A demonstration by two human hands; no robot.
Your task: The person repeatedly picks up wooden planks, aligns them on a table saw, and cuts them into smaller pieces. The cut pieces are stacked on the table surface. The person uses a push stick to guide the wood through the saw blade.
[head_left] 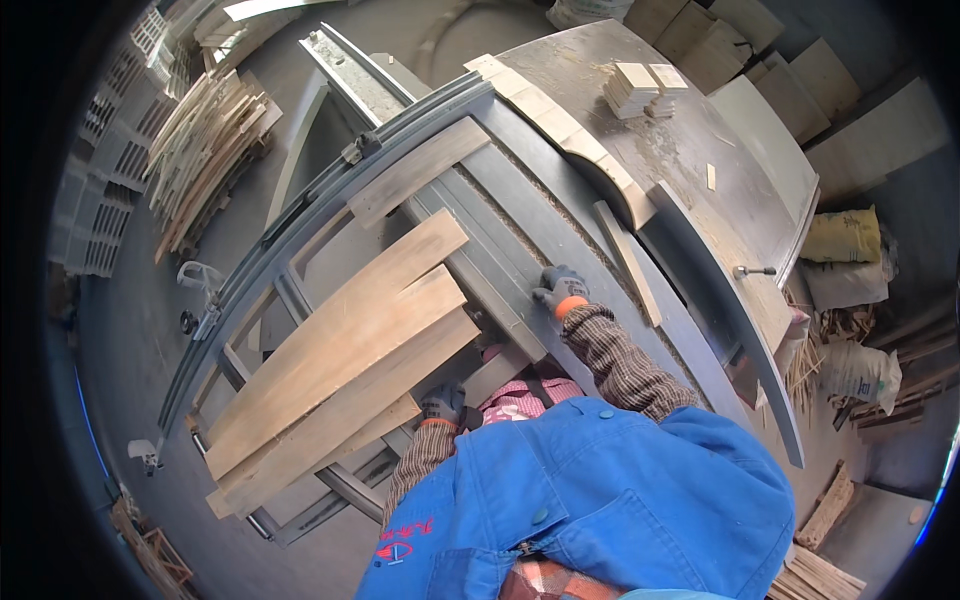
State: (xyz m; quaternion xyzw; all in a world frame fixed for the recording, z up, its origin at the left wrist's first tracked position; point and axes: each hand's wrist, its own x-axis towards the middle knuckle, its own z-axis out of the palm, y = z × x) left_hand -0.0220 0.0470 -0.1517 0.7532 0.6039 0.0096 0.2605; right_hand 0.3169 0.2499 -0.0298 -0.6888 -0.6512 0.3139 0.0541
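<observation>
— I'm on the head view; tell me where the hands are.

— I see them well apart; the right hand [561, 288], in a grey work glove with an orange cuff, lies on the slotted grey metal counter [530, 213]; the left hand [443, 403], gloved in grey too, is low, close to the front of the body.

— And their grip?

— The right one's fingers look bent, but I cannot tell whether anything is under them; the left one is just beside the near end of the lowest board, and from here I cannot tell whether it touches or clasps it.

— Where are the boards?

— The overlapping stack of long, pale wooden boards [335, 360] lies left of the counter, across an open metal frame [350, 490]; their long sides slant from upper right to lower left; past them I find a single flat light-brown plank [420, 172], lying apart from the stack.

— What about the right side?

— I have a narrow wooden strip [628, 265] lying on the counter, beyond the right hand; farther off, a curved row of pale wooden pieces [540, 112] lines the edge of a brown, dusty counter [560, 60], which bears small stacks of pale rectangular blocks [630, 92]; a long dark-grey bar [735, 305] runs along its near side.
</observation>
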